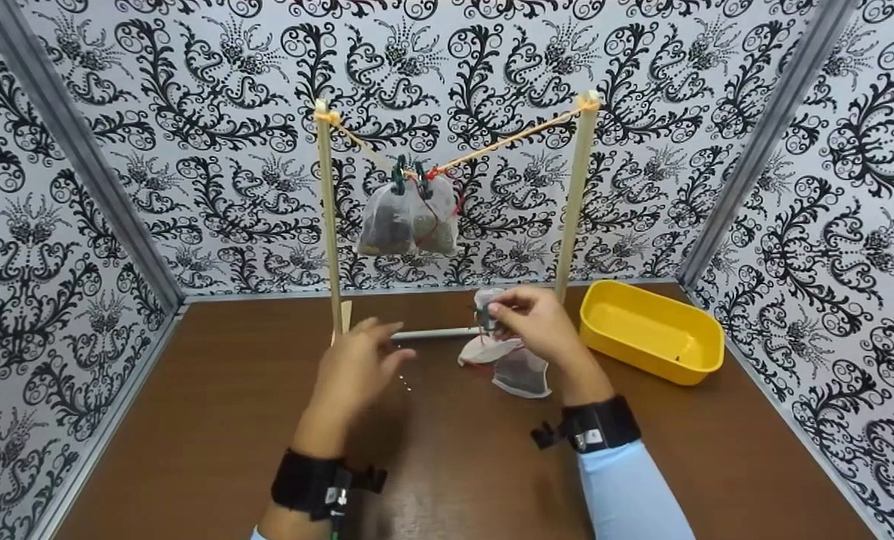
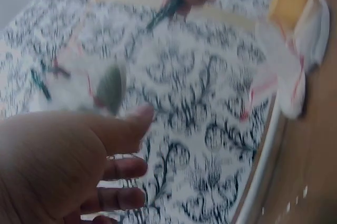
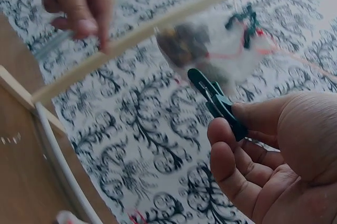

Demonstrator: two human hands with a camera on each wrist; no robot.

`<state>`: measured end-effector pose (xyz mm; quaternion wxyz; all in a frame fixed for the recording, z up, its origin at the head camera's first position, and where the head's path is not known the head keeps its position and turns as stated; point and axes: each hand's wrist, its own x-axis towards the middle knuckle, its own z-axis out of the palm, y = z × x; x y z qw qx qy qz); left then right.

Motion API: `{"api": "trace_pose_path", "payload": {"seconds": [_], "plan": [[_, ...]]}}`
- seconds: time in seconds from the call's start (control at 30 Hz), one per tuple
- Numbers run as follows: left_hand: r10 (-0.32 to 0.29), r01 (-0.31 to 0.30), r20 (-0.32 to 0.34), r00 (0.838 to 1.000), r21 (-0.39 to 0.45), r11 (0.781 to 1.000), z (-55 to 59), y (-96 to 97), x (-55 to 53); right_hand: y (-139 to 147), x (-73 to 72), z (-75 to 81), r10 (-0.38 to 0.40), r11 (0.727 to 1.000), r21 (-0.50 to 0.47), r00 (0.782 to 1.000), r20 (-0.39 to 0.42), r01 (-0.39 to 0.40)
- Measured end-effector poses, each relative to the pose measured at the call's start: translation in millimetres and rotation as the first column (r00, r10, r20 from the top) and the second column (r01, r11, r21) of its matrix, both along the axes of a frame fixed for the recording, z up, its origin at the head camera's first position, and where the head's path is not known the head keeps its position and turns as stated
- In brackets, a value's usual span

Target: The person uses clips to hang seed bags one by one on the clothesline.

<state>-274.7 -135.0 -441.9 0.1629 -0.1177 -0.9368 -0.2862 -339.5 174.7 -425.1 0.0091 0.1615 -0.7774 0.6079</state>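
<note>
My right hand (image 1: pixel 541 322) pinches a dark green clothespin (image 3: pixel 216 103) between thumb and fingertips. My left hand (image 1: pixel 353 371) is held in the air near the left post, its fingers loosely bent and nothing in them. Two sheer white mesh bags hang from an orange string (image 1: pixel 511 141): the left bag (image 1: pixel 387 225) has dark contents and the right bag (image 1: pixel 438 229) greenish ones. Green clothespins (image 1: pixel 400 176) sit at the tops of these bags. Below and beside my right hand, more mesh bags (image 1: pixel 522 373) with red drawstrings lie on the table.
The string runs between a left wooden post (image 1: pixel 328 225) and a right wooden post (image 1: pixel 578 187). A pale rod (image 1: pixel 432 334) crosses low between them. At the right stands a yellow basin (image 1: pixel 642 322) with a small dark thing inside. Patterned walls enclose the brown table (image 1: pixel 214 420).
</note>
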Motion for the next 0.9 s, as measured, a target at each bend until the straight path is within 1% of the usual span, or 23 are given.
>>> {"api": "trace_pose_path", "payload": {"seconds": [0.07, 0.13, 0.2, 0.3, 0.4, 0.47, 0.53, 0.67, 0.77, 0.83, 0.9], "plan": [[-0.043, 0.043, -0.069, 0.997, 0.003, 0.999, 4.7, 10.1, 5.2, -7, 4.6, -0.3, 0.023, 1.0, 0.005, 1.0, -0.014, -0.023], [-0.076, 0.077, -0.12, 0.99, 0.003, 0.997, 8.6, 18.1, 9.8, -12, 8.7, -0.5, 0.046, 0.999, 0.011, 0.999, -0.019, -0.046], [-0.098, 0.099, -0.155, 0.983, 0.0, 0.995, 11.4, 24.4, 13.7, -17, 11.9, -1.0, 0.066, 0.997, 0.028, 0.998, -0.017, -0.066], [-0.142, 0.142, -0.189, 0.972, -0.013, 0.99, 13.9, 31.2, 18.3, -24, 17.1, -1.0, 0.106, 0.993, 0.059, 0.994, -0.027, -0.104], [-0.192, 0.189, -0.226, 0.955, -0.038, 0.981, 14.0, 35.6, 19.9, -28, 21.7, -0.9, 0.139, 0.988, 0.069, 0.99, -0.022, -0.137], [-0.215, 0.209, -0.248, 0.945, -0.05, 0.977, 14.6, 36.3, 20.7, -30, 23.4, -0.7, 0.156, 0.986, 0.065, 0.988, -0.015, -0.155], [-0.236, 0.229, -0.253, 0.938, -0.055, 0.972, 15.2, 35.7, 21.3, -31, 24.2, -0.9, 0.169, 0.984, 0.06, 0.986, -0.009, -0.168], [-0.248, 0.237, -0.226, 0.942, -0.074, 0.969, 17.6, 34.5, 22.9, -30, 24.4, -1.4, 0.182, 0.982, 0.057, 0.983, -0.007, -0.181], [-0.241, 0.224, -0.228, 0.943, -0.098, 0.97, 18.6, 34.8, 23.8, -30, 25.1, -0.8, 0.186, 0.981, 0.052, 0.983, 0.003, -0.185], [-0.239, 0.221, -0.245, 0.939, -0.099, 0.97, 18.2, 35.2, 24.0, -29, 25.8, 0.3, 0.191, 0.98, 0.051, 0.981, 0.013, -0.192], [-0.232, 0.211, -0.256, 0.938, -0.106, 0.972, 17.1, 34.9, 23.6, -26, 24.8, 0.8, 0.187, 0.98, 0.076, 0.982, 0.002, -0.186]]}}
